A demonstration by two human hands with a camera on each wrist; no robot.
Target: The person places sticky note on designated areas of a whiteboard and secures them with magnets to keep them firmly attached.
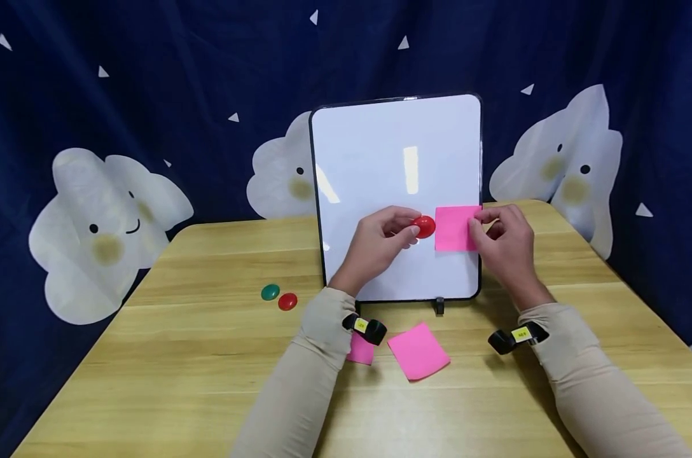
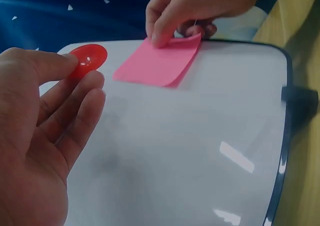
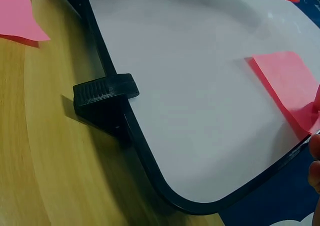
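Note:
My left hand [image 1: 377, 242] pinches a round, glossy red magnet [image 1: 423, 227] between thumb and fingers, in front of a standing whiteboard [image 1: 392, 140]. My right hand [image 1: 506, 238] pinches the right edge of a pink sticky note [image 1: 456, 229] at the board's right side. In the left wrist view the pink sticky note [image 2: 160, 60] lies close over the white surface, its free edge slightly curled. The red magnet [image 2: 90, 60] is a short way from the note there. In the right wrist view only fingertips of the right hand [image 3: 315, 156] show at the edge.
A green magnet [image 1: 270, 292] and another red magnet [image 1: 287, 301] lie on the wooden table [image 1: 197, 356] to the left. Two more pink notes lie before the board, one flat [image 1: 419, 352], one partly behind the left wrist [image 1: 360, 350]. A black foot [image 1: 440, 306] supports the board.

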